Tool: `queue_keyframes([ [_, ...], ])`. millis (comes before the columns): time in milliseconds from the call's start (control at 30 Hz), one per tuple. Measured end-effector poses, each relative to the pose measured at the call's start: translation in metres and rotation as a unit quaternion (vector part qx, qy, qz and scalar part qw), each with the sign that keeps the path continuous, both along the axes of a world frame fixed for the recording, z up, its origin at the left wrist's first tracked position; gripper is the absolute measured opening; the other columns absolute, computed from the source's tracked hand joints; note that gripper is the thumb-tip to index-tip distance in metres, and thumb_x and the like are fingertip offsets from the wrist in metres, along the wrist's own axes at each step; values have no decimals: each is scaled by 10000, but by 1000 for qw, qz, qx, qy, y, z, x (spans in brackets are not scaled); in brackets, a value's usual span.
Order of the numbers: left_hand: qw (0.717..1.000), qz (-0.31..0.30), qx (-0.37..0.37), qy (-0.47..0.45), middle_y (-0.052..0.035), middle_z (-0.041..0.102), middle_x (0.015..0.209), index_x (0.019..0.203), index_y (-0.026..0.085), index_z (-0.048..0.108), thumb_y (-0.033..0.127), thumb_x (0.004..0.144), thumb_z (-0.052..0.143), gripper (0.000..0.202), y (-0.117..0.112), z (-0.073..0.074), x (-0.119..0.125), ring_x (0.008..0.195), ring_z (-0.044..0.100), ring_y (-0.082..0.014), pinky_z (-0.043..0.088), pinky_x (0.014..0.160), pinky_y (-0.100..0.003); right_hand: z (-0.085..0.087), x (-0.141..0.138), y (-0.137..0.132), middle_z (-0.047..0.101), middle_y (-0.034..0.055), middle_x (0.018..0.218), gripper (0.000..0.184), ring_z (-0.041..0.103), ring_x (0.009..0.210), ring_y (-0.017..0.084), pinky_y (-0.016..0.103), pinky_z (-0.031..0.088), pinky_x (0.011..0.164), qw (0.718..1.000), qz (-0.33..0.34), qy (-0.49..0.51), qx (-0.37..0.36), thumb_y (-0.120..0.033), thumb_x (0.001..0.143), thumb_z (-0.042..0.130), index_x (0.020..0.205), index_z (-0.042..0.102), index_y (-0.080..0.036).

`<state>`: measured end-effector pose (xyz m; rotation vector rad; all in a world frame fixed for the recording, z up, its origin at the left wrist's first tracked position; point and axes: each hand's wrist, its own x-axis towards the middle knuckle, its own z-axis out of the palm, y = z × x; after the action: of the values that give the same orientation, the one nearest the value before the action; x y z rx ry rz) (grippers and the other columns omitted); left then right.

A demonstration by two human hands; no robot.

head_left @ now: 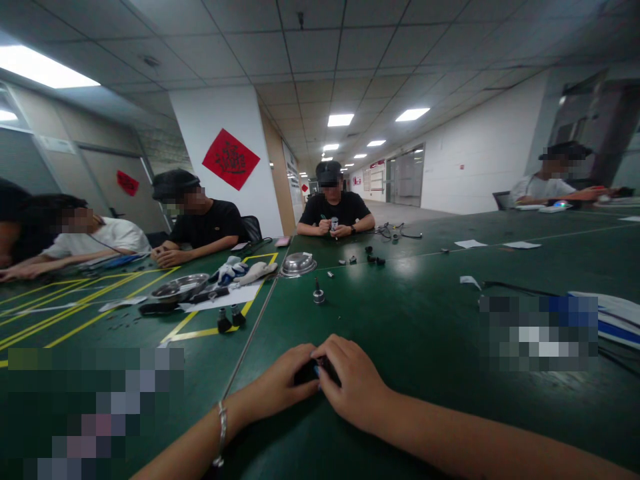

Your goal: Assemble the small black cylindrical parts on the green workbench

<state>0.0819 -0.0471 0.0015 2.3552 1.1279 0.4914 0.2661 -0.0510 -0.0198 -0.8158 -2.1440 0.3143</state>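
Observation:
My left hand [286, 383] and my right hand [356, 383] meet low over the green table [425, 320], fingers curled toward each other. A small dark object [317, 365] shows between the fingertips, but they cover most of it, so its kind cannot be made out. Both hands are closed around this spot. Beyond them a small metal part with a thin upright stem [319, 295] stands on the tabletop. To the left are two short black cylindrical parts [231, 319], side by side.
Gloves [257, 272], a steel bowl [181, 287] and an upturned steel bowl [299, 264] lie left of centre. Small black parts [375, 257] and cables [393, 232] are farther back. Several people sit around; one opposite [334, 210] holds a small object. Papers [471, 244] lie at right.

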Motion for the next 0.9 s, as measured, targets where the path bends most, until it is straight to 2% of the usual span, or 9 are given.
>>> queue_keyframes([
  [300,1000,-1,2,-12,-73,594,1184,1191,238,530,292,843,590,357,-2,0,0,1109,525,-231,380,1016,-403,1,-1,1,559,32,902,248,524,828,178,304,404,744,1000,11,6,-5,-53,769,492,967,536,-196],
  [667,1000,3,5,-6,-65,603,1171,1179,241,544,319,836,586,355,0,-4,-4,1103,529,-247,387,1008,-404,5,1,-1,549,36,913,249,524,840,180,299,418,747,999,27,14,-11,-55,777,485,974,536,-199],
  [900,1000,8,-4,-7,-76,566,1260,1224,245,516,305,828,596,408,1,-5,-5,1166,499,-253,360,1038,-413,3,0,0,548,40,934,248,523,855,180,297,420,763,999,30,15,-15,-59,790,483,991,540,-194],
])
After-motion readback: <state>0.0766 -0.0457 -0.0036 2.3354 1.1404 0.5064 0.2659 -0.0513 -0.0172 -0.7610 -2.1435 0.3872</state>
